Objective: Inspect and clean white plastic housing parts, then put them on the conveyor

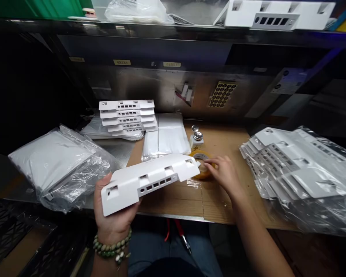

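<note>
My left hand [112, 215] holds a white plastic panel [150, 179] with slots and small holes along its edge, gripped at its left end and raised over the front of the bench. My right hand [223, 173] rests on a roll of yellowish tape [202, 159] lying on the cardboard sheet [219, 142]; its fingers touch the roll's right side. The panel's right end hides part of the roll.
A stack of several white panels [128, 115] stands at the back left, flat plastic bags [168, 134] beside it. Bagged panels [60, 161] lie at the left, a pile of panels on plastic [294, 165] at the right. A small metal part [197, 136] sits behind the tape.
</note>
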A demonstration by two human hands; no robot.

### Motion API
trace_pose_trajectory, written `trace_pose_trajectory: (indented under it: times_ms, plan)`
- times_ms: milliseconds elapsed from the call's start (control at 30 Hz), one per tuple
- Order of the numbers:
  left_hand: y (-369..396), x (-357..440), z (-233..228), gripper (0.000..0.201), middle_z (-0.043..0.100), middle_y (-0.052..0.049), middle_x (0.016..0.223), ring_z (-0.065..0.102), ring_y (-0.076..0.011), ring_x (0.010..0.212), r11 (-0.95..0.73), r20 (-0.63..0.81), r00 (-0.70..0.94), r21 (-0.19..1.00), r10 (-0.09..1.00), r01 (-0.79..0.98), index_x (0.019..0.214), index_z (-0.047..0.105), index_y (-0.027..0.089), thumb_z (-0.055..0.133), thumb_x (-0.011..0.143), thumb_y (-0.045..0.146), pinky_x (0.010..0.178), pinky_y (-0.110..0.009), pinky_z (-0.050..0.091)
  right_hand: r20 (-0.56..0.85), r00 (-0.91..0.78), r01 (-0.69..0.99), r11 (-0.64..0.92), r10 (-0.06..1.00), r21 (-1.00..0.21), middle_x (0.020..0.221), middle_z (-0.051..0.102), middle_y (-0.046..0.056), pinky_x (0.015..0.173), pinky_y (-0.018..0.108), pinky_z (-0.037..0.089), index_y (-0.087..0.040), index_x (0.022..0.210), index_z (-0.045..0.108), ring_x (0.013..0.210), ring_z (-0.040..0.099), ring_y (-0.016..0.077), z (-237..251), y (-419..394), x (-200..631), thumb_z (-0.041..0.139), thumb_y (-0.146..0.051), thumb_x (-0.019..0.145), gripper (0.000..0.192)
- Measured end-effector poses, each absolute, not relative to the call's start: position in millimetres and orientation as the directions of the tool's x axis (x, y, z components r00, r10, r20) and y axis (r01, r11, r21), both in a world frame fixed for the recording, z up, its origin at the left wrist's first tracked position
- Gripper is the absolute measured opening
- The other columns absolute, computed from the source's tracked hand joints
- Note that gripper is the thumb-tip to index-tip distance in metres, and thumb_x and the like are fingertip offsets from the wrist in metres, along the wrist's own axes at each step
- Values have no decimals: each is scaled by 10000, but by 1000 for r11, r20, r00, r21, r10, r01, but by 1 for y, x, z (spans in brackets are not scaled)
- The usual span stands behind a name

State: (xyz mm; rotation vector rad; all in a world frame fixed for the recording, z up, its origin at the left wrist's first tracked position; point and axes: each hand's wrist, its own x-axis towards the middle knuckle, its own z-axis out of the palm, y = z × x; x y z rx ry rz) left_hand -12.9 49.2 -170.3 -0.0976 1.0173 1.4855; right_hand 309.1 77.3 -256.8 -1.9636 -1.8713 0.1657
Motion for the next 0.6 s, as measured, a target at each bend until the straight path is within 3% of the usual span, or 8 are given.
trace_pose_trajectory:
  times_ms: [67, 133, 200, 300, 400, 500, 600]
  plan:
    - [50, -14, -172, 145, 786, -5, 736, 754, -273, 602, 110, -593, -294, 550, 750, -828, 897, 678, 192, 547, 914, 250, 435, -408, 624, 36, -45, 963, 53, 998, -264, 1087, 793, 54, 790, 334, 491, -280, 1110, 804, 1029, 656, 275, -251, 98, 305, 619, -266, 949, 246]
    - [50, -15, -173, 150, 786, -5, 745, 758, -269, 626, 68, -570, -309, 543, 761, -837, 889, 673, 191, 546, 917, 265, 467, -412, 635, -30, -118, 968, 108, 993, -229, 1029, 800, 55, 731, 295, 476, -300, 1070, 815, 973, 688, 256, -249, 114, 300, 681, -182, 874, 265]
    - [50, -17, -173, 158, 791, -12, 764, 763, -261, 655, 50, -554, -290, 518, 780, -854, 894, 675, 189, 540, 922, 267, 503, -394, 642, -49, -152, 966, 138, 987, -219, 968, 797, 62, 690, 277, 472, -280, 956, 830, 891, 709, 241, -248, 124, 297, 722, -148, 821, 218]
    - [48, -20, -174, 173, 804, -22, 803, 772, -258, 701, 50, -544, -247, 473, 802, -880, 916, 684, 194, 520, 928, 249, 549, -378, 646, 2, -176, 958, 172, 984, -229, 1120, 766, 85, 711, 296, 516, -240, 968, 807, 919, 721, 248, -245, 121, 300, 692, -219, 878, 148]
    - [45, -19, -178, 211, 807, -18, 814, 773, -252, 717, 39, -514, -236, 468, 825, -883, 936, 698, 212, 489, 939, 245, 564, -357, 638, 206, -100, 858, 189, 973, -477, 1154, 748, 90, 757, 331, 576, -216, 1088, 748, 935, 725, 239, -237, 96, 298, 619, -311, 959, 206]
    - [40, -16, -185, 220, 801, 24, 801, 760, -224, 691, 2, -483, -298, 528, 824, -849, 993, 708, 256, 495, 938, 265, 542, -301, 614, 356, 71, 606, 243, 932, -757, 1114, 747, 71, 812, 330, 603, -233, 1132, 723, 966, 719, 217, -226, 56, 271, 634, -346, 974, 214]
    - [34, -13, -196, 249, 800, 79, 843, 745, -190, 684, -24, -445, -333, 570, 831, -821, 1103, 685, 309, 520, 918, 287, 583, -283, 621, 435, 194, 419, 326, 880, -847, 1094, 725, 62, 813, 320, 595, -247, 1138, 723, 978, 698, 203, -220, 23, 223, 687, -273, 949, 194]
